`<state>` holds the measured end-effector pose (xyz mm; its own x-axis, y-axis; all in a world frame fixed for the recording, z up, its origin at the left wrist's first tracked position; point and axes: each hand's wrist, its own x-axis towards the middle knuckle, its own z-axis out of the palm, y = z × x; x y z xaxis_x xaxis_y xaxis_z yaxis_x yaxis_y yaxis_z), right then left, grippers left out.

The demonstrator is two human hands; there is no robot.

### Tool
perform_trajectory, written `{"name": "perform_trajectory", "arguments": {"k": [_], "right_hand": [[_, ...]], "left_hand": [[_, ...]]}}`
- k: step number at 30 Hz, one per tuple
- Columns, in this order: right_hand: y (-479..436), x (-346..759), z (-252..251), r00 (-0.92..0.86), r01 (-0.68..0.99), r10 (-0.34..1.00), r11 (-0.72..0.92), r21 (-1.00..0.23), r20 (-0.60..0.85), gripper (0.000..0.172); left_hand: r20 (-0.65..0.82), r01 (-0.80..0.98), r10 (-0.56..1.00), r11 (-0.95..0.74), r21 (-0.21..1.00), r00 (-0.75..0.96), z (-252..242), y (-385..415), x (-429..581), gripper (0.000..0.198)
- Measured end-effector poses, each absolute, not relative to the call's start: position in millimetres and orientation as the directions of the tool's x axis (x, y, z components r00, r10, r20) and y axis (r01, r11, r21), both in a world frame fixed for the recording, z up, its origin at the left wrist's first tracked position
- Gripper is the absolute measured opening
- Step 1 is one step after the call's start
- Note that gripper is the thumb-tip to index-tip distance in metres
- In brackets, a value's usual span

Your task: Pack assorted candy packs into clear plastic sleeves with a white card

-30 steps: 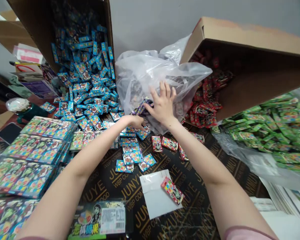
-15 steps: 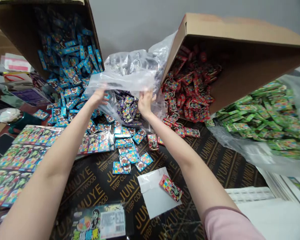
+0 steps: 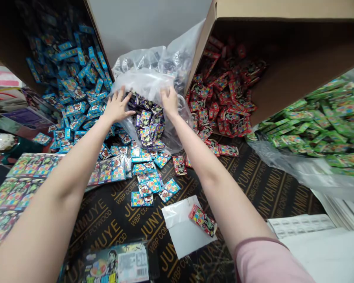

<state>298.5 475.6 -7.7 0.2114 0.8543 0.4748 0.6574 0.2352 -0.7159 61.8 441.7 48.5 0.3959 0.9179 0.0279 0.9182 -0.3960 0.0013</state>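
Note:
Between two cardboard boxes lies a clear plastic bag [image 3: 147, 80], its mouth facing me. Small purple candy packets [image 3: 149, 125] spill forward inside it. My left hand [image 3: 118, 106] is open, fingers spread, against the left side of the bag's mouth. At the right of the mouth, my right hand [image 3: 169, 101] has its fingers closed on the plastic edge. Blue candy packets [image 3: 147, 184] lie loose in front of the bag, with a red packet [image 3: 179, 165] beside them.
Blue packets fill the left cardboard box [image 3: 96, 23]; red ones fill the right box [image 3: 283, 10]. Far right is a plastic bag of green packets [image 3: 306, 125]. Packed candy sheets [image 3: 26, 184] lie left. Nearer are a white paper [image 3: 183, 239], a labelled pack [image 3: 132, 261] and stacked white sheets [image 3: 321, 247].
The bag's mouth is pulled back and wider, showing more purple packets. My left hand has spread its fingers at the mouth's left side. The view has shifted slightly.

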Motion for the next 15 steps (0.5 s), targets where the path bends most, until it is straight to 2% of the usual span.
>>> {"name": "perform_trajectory", "arguments": {"k": [4,7,9,11,13,14,15], "right_hand": [[384,313,1,0.069,0.872,0.821,0.225,-0.434,0.566,0.050],[333,330,-3,0.046,0.935,0.870,0.135,-0.328,0.491,0.051],[321,337,-12,0.094,0.956,0.919,0.024,-0.293,0.384,0.058],[324,338,-21,0.158,0.963,0.945,-0.084,-0.254,0.286,0.062],[336,333,-28,0.190,0.957,0.959,-0.133,-0.258,0.208,0.050],[345,328,-29,0.197,0.941,0.964,-0.134,-0.311,0.179,0.040],[354,323,-29,0.212,0.896,0.965,-0.129,-0.424,0.153,0.029]], "left_hand": [[0.060,0.940,0.939,-0.335,-0.058,0.339,44,423,63,0.070],[0.201,0.935,0.914,-0.342,-0.088,0.353,47,403,77,0.045],[0.211,0.887,0.862,-0.447,-0.117,0.462,44,394,88,0.035],[0.083,0.834,0.834,-0.529,-0.155,0.545,38,387,94,0.032],[-0.059,0.829,0.848,-0.527,-0.189,0.526,32,382,93,0.030],[-0.095,0.838,0.860,-0.509,-0.198,0.501,30,378,91,0.029],[-0.102,0.847,0.870,-0.492,-0.200,0.482,28,374,88,0.028]]}}
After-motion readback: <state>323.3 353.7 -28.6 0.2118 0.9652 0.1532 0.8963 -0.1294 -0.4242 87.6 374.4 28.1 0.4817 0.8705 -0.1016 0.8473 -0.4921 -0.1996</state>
